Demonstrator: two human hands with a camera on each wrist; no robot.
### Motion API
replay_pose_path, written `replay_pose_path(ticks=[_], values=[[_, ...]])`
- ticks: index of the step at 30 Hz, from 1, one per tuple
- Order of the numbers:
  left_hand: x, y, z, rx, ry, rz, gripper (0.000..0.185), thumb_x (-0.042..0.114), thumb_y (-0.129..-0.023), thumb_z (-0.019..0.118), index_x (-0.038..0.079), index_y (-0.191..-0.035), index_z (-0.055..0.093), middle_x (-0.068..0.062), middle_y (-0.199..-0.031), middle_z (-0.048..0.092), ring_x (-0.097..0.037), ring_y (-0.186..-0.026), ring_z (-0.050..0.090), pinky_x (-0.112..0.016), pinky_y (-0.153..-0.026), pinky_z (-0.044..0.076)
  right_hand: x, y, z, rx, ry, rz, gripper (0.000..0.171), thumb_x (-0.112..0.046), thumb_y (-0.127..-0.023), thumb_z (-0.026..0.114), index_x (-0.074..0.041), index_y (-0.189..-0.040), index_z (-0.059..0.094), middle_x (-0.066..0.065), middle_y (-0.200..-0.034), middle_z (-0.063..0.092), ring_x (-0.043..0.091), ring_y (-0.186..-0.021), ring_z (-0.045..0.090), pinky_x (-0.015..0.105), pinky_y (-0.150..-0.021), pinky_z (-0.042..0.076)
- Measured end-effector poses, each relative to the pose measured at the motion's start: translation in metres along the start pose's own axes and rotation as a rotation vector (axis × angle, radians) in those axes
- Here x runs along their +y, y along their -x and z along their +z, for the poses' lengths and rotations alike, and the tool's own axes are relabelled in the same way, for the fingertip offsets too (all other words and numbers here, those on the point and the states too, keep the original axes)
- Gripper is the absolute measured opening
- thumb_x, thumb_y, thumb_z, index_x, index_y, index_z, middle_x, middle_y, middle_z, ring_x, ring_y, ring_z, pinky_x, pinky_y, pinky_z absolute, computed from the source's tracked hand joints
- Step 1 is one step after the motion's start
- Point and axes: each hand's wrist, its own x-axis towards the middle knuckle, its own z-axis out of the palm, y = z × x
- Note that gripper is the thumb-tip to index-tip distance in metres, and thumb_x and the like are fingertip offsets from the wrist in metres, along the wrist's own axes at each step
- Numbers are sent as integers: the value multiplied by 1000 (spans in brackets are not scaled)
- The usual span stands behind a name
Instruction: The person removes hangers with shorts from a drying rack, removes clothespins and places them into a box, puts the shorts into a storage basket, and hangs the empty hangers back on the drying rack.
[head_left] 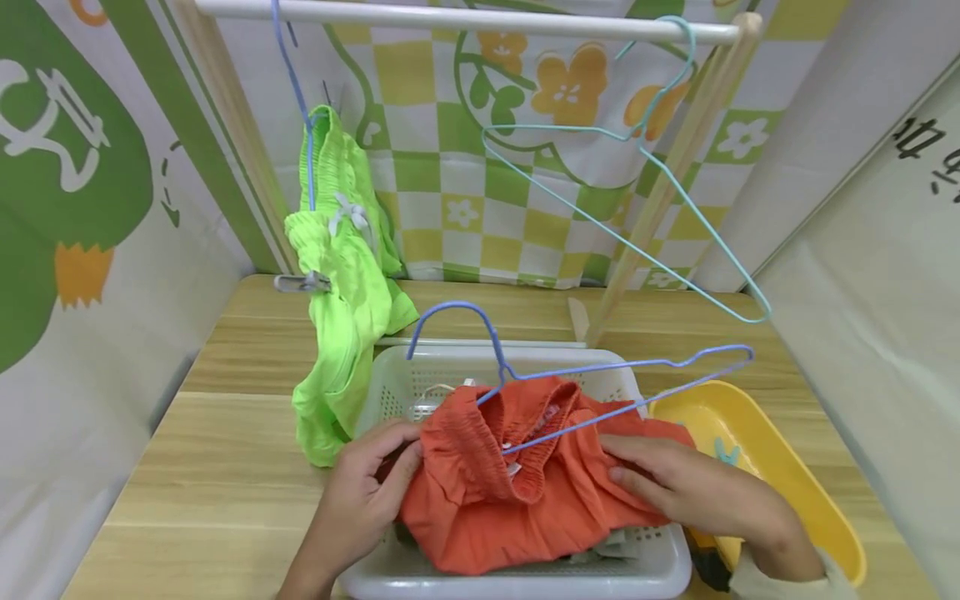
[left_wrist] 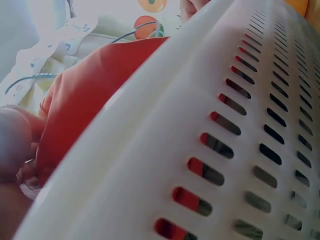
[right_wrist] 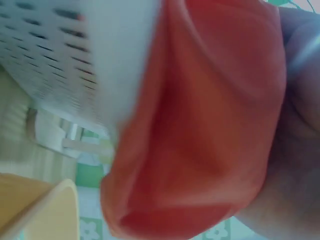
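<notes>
A pair of orange-red shorts (head_left: 525,525) with a gathered elastic waistband lies over the white basket, its waist opening facing up. One end of a blue wire hanger (head_left: 600,367) is inside the waistband; the other end sticks out to the right, with its hook upright. My left hand (head_left: 371,479) pinches the left side of the shorts between thumb and fingers. On the opposite side, my right hand (head_left: 675,483) grips the fabric near the basket's right rim. The left wrist view shows red cloth (left_wrist: 100,85) beyond the basket wall, with the fingertips partly hidden.
The white perforated basket (head_left: 663,575) holds more items under the shorts. A yellow tray (head_left: 810,492) with a teal clip stands to its right. Bright green shorts (head_left: 341,333) hang clipped on the rack rail (head_left: 465,21), and a teal hanger (head_left: 697,217) hangs at the rail's right.
</notes>
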Motion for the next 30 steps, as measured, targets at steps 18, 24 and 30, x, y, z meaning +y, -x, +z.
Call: replay_pose_path(ticks=[18, 24, 30], values=[[-10, 0, 10, -160, -91, -37, 19, 3, -101, 65, 17, -112, 72, 11, -108, 68, -12, -103, 64, -32, -89, 54, -4, -12, 28, -144, 19, -60, 45, -39, -101, 67, -23, -141, 55, -13, -131, 60, 9, -116, 59, 37, -96, 53], [-14, 0, 12, -202, -89, 31, 22, 1, -100, 64, 17, -113, 71, 11, -106, 68, -12, -101, 64, -31, -89, 53, -2, -16, 38, -169, 78, -105, 46, -46, -99, 67, -22, -137, 56, -11, -125, 63, 9, -112, 60, 38, -92, 54], [-17, 1, 13, -211, -84, 28, 23, 2, -100, 64, 18, -114, 71, 10, -106, 67, -11, -100, 64, -30, -87, 54, -2, -17, 44, -154, 102, -81, 48, -45, -97, 69, -20, -136, 56, -8, -125, 63, 10, -111, 61, 38, -92, 54]])
